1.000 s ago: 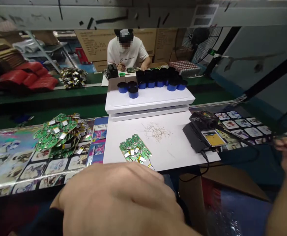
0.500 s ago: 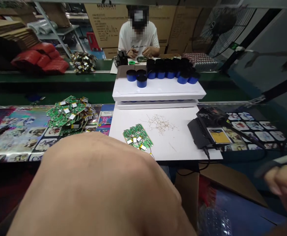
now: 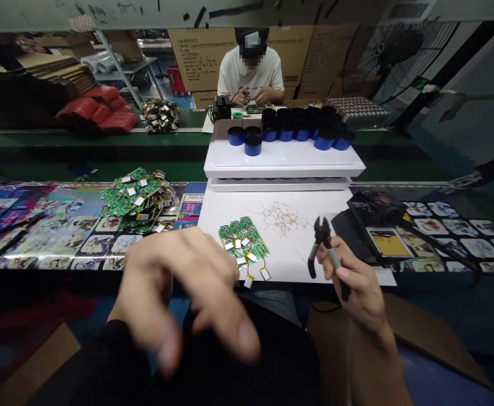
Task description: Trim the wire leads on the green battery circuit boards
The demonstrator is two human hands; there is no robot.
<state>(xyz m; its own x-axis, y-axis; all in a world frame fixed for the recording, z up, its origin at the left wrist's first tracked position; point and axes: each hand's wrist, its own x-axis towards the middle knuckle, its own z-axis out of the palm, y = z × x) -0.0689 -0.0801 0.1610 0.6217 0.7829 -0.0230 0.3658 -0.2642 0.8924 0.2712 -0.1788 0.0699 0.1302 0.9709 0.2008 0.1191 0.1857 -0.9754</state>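
My right hand (image 3: 359, 287) has now come into view over the table's edge, its fingers (image 3: 343, 274) curled shut around the grip of diagonal cutters (image 3: 323, 239), jaws pointing up. My left hand (image 3: 179, 293) has lifted, blurred, fingers spread open and holding nothing, just above the green circuit boards (image 3: 243, 242) lying on the white sheet (image 3: 298, 265).

Cardboard cartons (image 3: 200, 59) are standing stacked along the far side, beyond the green-topped counter (image 3: 103, 140). A caged fan (image 3: 393, 56) is sitting back right, near a pale wall (image 3: 475, 73). Metal shelving (image 3: 122, 65) is standing back left, a red stool (image 3: 172, 79) just beside it. Room is looking dim.
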